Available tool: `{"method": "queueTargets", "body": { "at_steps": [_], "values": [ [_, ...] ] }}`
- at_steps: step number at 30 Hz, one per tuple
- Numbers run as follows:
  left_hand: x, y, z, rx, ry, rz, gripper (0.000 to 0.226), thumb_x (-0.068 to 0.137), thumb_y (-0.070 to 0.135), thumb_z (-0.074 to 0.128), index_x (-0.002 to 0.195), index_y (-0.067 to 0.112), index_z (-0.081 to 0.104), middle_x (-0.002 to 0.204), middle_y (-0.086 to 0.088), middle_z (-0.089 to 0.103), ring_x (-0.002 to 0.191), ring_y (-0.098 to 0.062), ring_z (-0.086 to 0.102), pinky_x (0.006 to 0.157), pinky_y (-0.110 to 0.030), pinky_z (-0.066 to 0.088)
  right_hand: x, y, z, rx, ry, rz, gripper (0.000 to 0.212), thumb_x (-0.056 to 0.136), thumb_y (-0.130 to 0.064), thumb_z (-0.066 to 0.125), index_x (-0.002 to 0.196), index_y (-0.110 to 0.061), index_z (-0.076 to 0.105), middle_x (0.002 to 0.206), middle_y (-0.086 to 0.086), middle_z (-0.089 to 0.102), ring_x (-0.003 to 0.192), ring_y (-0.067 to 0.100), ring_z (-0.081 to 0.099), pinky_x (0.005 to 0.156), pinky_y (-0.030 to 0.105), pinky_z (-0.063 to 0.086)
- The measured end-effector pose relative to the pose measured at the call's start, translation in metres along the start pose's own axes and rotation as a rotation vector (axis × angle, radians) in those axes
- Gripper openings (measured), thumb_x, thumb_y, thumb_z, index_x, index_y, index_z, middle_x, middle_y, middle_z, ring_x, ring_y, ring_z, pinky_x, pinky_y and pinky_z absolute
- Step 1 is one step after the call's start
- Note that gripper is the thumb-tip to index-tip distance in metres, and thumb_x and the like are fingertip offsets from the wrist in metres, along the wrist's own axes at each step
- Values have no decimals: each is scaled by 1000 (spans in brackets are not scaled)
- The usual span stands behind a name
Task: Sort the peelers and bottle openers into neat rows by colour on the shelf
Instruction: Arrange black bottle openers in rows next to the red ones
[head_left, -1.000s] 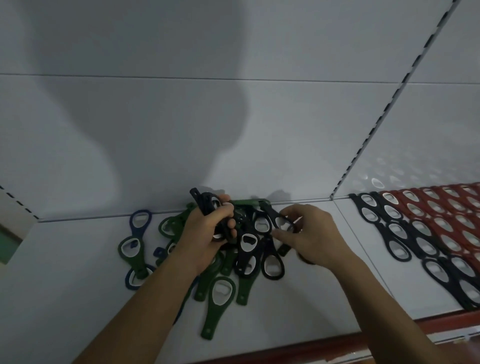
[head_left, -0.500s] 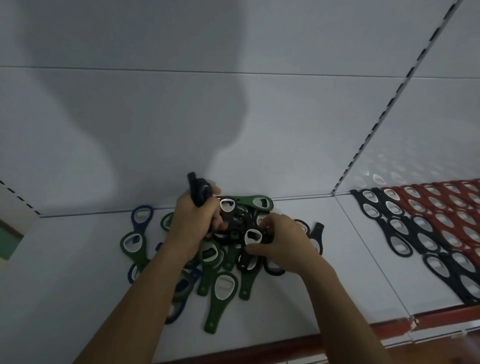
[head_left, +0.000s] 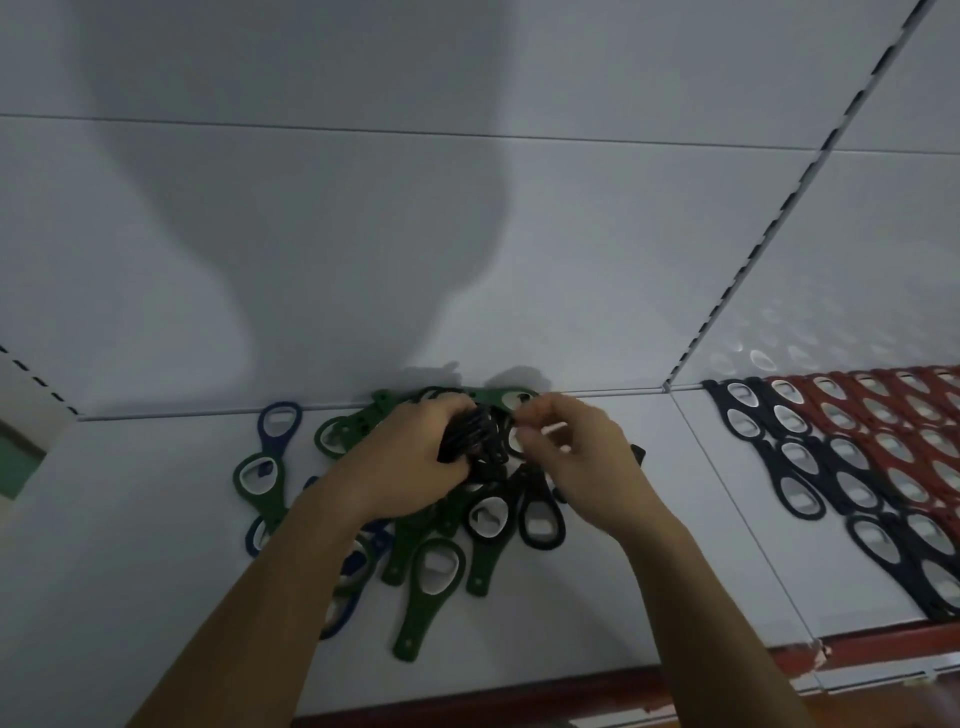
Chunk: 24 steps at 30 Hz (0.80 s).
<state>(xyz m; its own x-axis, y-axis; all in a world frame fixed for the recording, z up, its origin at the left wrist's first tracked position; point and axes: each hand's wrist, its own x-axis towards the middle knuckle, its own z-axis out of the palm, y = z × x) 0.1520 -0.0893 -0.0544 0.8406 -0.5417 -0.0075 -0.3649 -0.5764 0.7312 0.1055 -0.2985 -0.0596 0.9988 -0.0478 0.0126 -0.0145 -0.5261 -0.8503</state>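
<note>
Gripping the black opener stack (head_left: 470, 434), left hand (head_left: 410, 462) sits just left of right hand (head_left: 576, 457), which pinches a loose opener (head_left: 514, 441).

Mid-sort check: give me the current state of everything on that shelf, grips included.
left grip, holds the black bunch
black bunch, stacked, held over pile
right grip, fingers curled at pile, hold unclear
mixed pile, unsorted, overlapping
black rows, laid out neatly
red rows, laid out neatly
</note>
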Motion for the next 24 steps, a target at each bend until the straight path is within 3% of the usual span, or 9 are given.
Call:
{"method": "queueTargets", "body": {
  "at_steps": [2, 3, 5, 8, 12, 15, 20, 24],
  "values": [
    [1, 3, 0, 128, 72, -17, 36, 92, 14, 68, 124, 27, 58, 95, 11, 70, 80, -4, 67, 75, -30, 60, -1, 8, -10, -465, -237, -32, 34, 95, -14, 64, 125, -30, 64, 119, -6, 61, 103, 14, 59, 90, 33, 51],
    [2, 6, -1, 182, 72, -16, 40, 91, 14, 68, 127, 28, 56, 95, 10, 70, 77, -5, 67, 71, -31, 60, -2, 13, -14, -588, -359, -61, 45, 94, -10, 60, 133, -32, 60, 129, -4, 55, 114, 18, 52, 98, 35, 47],
    [7, 11, -4, 295, -23, -46, 48, 88, 14, 68, 131, 30, 52, 100, 6, 68, 79, -9, 65, 70, -32, 58, -4, 23, -20, -666, -453, -142, 60, 93, -2, 54, 142, -38, 52, 138, -5, 44, 122, 21, 41, 105, 36, 41],
    [11, 15, -8, 400, -154, -100, 46, 87, 18, 69, 129, 31, 54, 105, 5, 66, 87, -11, 62, 74, -31, 55, -1, 35, -26, -699, -443, -235, 68, 93, -7, 59, 144, -49, 42, 135, -9, 39, 118, 17, 39, 102, 36, 43],
    [14, 19, 2, 295, 13, -66, 37, 89, 22, 72, 124, 26, 61, 107, 7, 70, 91, -10, 66, 80, -34, 57, 12, 47, -37, -748, -461, -358, 42, 95, -30, 67, 131, -42, 51, 128, -7, 43, 114, 17, 40, 95, 39, 47],
    [17, 22, 11, 219, 124, -59, 40, 88, 26, 77, 124, 25, 61, 106, 8, 71, 90, -7, 67, 79, -33, 58, 21, 53, -40, -771, -446, -507, 24, 95, -35, 66, 118, -35, 59, 117, -6, 51, 104, 18, 45, 84, 42, 51],
    [27, 27, 16, 327, 109, 25, 43, 86, 22, 79, 125, 25, 61, 112, 7, 71, 92, -8, 65, 74, -19, 52, 28, 58, -49, -732, -565, -607, 29, 96, -31, 65, 125, -35, 61, 123, -5, 53, 107, 17, 47, 89, 36, 49],
    [32, 29, 15, 232, 208, 18, 44, 86, 25, 81, 125, 26, 62, 111, 7, 71, 96, -8, 67, 84, -27, 57, 30, 60, -51, -732, -567, -715, 25, 95, -32, 64, 120, -29, 61, 121, -5, 54, 104, 18, 49, 84, 39, 50]
  ]
}}
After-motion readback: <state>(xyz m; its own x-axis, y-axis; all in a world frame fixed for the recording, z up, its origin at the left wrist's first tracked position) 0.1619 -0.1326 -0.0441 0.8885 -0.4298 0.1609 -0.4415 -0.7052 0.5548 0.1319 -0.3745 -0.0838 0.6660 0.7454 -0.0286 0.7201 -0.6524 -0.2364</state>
